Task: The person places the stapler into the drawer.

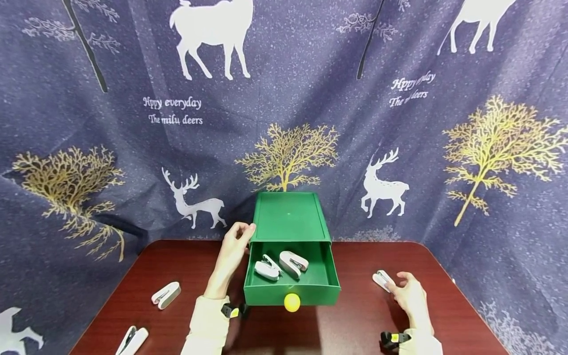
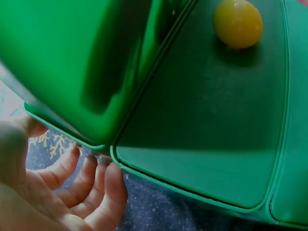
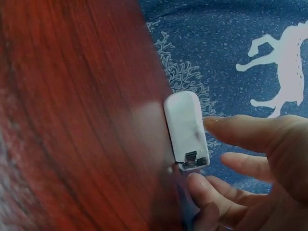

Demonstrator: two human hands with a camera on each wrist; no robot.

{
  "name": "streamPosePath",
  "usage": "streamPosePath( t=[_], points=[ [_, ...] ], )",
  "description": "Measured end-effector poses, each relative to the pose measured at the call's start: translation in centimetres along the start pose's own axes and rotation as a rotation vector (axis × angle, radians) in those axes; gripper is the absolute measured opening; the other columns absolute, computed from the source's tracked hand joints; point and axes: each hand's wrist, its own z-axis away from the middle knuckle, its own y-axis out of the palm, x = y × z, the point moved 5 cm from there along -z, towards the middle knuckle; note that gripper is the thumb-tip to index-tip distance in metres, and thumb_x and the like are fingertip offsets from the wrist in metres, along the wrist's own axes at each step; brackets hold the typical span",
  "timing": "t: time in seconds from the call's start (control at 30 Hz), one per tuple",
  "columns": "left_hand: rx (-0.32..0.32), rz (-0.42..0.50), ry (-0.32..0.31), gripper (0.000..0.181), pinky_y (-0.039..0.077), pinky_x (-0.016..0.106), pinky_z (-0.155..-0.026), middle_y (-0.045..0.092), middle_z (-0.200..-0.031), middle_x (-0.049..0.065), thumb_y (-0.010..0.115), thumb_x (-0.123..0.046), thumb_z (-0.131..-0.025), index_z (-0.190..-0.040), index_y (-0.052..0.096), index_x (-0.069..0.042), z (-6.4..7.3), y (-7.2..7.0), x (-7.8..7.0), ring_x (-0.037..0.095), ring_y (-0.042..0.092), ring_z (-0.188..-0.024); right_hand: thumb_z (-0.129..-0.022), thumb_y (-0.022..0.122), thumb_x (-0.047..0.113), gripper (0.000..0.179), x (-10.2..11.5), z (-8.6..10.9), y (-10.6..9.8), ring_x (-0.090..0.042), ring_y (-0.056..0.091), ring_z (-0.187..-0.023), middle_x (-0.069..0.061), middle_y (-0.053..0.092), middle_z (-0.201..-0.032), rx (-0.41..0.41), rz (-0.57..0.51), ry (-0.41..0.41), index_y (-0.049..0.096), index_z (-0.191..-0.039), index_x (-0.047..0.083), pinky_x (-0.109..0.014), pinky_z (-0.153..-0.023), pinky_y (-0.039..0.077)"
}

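Note:
A green drawer box (image 1: 290, 217) stands at the table's back with its drawer (image 1: 266, 295) pulled out by a yellow round knob (image 1: 292, 302). Inside lie two white staplers, one on the left (image 1: 267, 268) and one near the middle (image 1: 293, 264). My left hand (image 1: 235, 246) touches the box's left side, fingertips (image 2: 115, 175) along its edge. On the right of the table lies another white stapler (image 1: 382, 280). My right hand (image 1: 410, 296) is beside it, fingers apart, with one fingertip (image 3: 210, 123) right at the stapler's side.
Two more white staplers lie on the left of the red-brown table (image 1: 355, 315), one farther back (image 1: 166, 295) and one near the front (image 1: 131, 341). A blue cloth (image 1: 301, 98) printed with deer and trees hangs behind the table.

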Motion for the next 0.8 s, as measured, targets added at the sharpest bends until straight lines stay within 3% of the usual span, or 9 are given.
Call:
streamPosePath(
  t=[0.1,0.2,0.33,0.6,0.8],
  points=[
    [0.018,-0.011,-0.004,0.024,0.05,0.03,-0.056,0.05,-0.082,0.003,0.062,-0.025,-0.098,-0.097,0.057,-0.002,0.6,0.1,-1.4,0.014,0.051,-0.068,-0.081,0.075,0.017,0.055,-0.3,0.0,0.4,-0.024,0.067,-0.062,-0.031,0.062,-0.094,0.056,0.018,-0.002,0.049,-0.12,-0.011,-0.047,-0.072,0.049],
    [0.032,-0.01,-0.022,0.021,0.051,0.03,-0.057,0.051,-0.082,0.003,0.06,-0.019,-0.099,-0.099,0.056,0.002,0.7,0.0,-1.6,0.015,0.051,-0.069,-0.079,0.076,0.017,0.055,-0.5,0.1,0.6,-0.033,0.066,-0.072,-0.028,0.064,-0.09,0.061,0.048,-0.003,0.051,-0.118,-0.012,-0.054,-0.079,0.046],
    [0.014,0.003,-0.025,0.025,0.05,0.029,-0.056,0.051,-0.084,0.003,0.063,-0.025,-0.098,-0.1,0.057,-0.001,-0.2,-0.1,0.4,0.014,0.051,-0.068,-0.077,0.075,0.013,0.048,-0.4,-0.1,0.7,-0.044,0.061,-0.087,-0.026,0.066,-0.09,0.052,0.07,-0.009,0.056,-0.113,-0.012,-0.054,-0.079,0.045],
    [0.005,0.003,0.012,0.031,0.051,0.031,-0.056,0.052,-0.085,0.006,0.064,-0.034,-0.096,-0.099,0.057,-0.004,-0.4,0.0,0.4,0.017,0.053,-0.068,-0.076,0.075,0.012,0.034,-0.1,-0.5,0.7,-0.038,0.062,-0.081,-0.018,0.068,-0.084,0.04,0.086,-0.03,0.063,-0.101,-0.006,-0.049,-0.074,0.046],
    [0.003,0.01,-0.001,0.029,0.052,0.031,-0.056,0.052,-0.084,0.005,0.064,-0.032,-0.096,-0.098,0.058,-0.004,-0.3,0.0,0.5,0.017,0.053,-0.068,-0.074,0.075,0.012,0.03,-0.5,-0.8,1.0,-0.033,0.061,-0.075,-0.013,0.067,-0.079,0.048,0.108,-0.04,0.065,-0.097,-0.004,-0.045,-0.069,0.046]
  ],
)
